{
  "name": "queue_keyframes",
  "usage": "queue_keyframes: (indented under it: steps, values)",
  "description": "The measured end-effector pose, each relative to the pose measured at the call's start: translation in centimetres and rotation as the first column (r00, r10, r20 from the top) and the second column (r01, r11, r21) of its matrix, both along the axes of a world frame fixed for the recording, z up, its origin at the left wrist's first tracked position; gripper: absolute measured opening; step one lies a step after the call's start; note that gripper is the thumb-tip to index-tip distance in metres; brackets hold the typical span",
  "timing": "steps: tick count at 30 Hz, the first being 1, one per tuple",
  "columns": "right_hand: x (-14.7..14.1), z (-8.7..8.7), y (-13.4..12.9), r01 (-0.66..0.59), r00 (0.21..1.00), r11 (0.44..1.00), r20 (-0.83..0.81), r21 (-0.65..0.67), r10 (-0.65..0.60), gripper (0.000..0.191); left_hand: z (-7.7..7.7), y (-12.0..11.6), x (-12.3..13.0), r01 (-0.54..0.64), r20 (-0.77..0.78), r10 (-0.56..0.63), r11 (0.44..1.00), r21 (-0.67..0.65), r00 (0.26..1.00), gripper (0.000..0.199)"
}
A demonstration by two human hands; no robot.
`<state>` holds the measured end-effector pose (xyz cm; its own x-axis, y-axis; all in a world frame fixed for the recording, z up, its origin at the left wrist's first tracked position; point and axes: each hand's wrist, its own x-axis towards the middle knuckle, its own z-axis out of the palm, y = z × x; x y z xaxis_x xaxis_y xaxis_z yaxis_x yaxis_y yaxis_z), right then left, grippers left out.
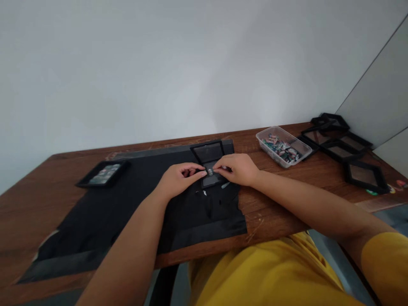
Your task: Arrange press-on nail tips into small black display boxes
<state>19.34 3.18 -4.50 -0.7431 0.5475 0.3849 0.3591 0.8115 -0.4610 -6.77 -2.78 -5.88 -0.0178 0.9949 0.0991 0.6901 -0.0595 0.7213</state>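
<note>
Head view shows us bringing both hands together over an open black case [212, 180]. Our left hand [180, 178] has its thumb and index fingertips close together at the left of a small, shiny pale piece [210, 171]; the other fingers curl inward. Our right hand [239, 169] comes from the opposite side, thumb and index fingertips likewise close together. The piece lies between the two sets of fingertips, above the case's lower half, but we cannot tell whether either hand grips it.

Just beyond our fingertips, the case's dark lid [208, 151] stands raised. Nearer to us than the fingers, a small white scrap [204, 193] lies on black cloth [137, 191], which covers part of the wooden table [270, 219]. Well to the left of our left fingers rests a black frame [103, 174] with pale contents, too blurred to name. Right of and beyond our right fingers is a clear plastic container [270, 157] of mixed small pieces [282, 148]. Farther right, more black frames [339, 148] lie in a loose, overlapping group.
</note>
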Motion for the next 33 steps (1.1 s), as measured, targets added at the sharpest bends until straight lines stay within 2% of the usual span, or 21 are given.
queue_keyframes:
  steps: [9,19,22,29,33]
  values:
    - [0.0,0.0,0.0,-0.046,0.997,0.998,0.062,0.049,0.043,0.011,-0.2,0.1,-0.1,0.018,0.018,-0.018,1.0,0.004,1.0,0.049]
    - [0.0,0.0,0.2,-0.069,0.996,0.997,0.063,0.041,0.067,0.008,0.1,0.0,0.1,0.01,0.006,-0.01,1.0,-0.001,1.0,0.05]
    - [0.2,0.0,0.4,-0.041,0.998,0.999,0.044,0.035,0.039,0.009,0.1,0.0,0.0,0.009,0.002,-0.009,1.0,-0.003,1.0,0.048]
    - [1.0,0.2,1.1,0.133,0.991,0.991,0.025,0.003,-0.133,0.018,0.1,0.0,-0.4,0.052,-0.018,-0.053,0.998,-0.019,0.998,0.048]
    - [1.2,0.3,1.4,0.128,0.988,0.991,0.087,-0.034,-0.125,0.024,0.2,0.2,-0.6,0.046,-0.033,-0.048,0.998,-0.054,0.998,0.05]
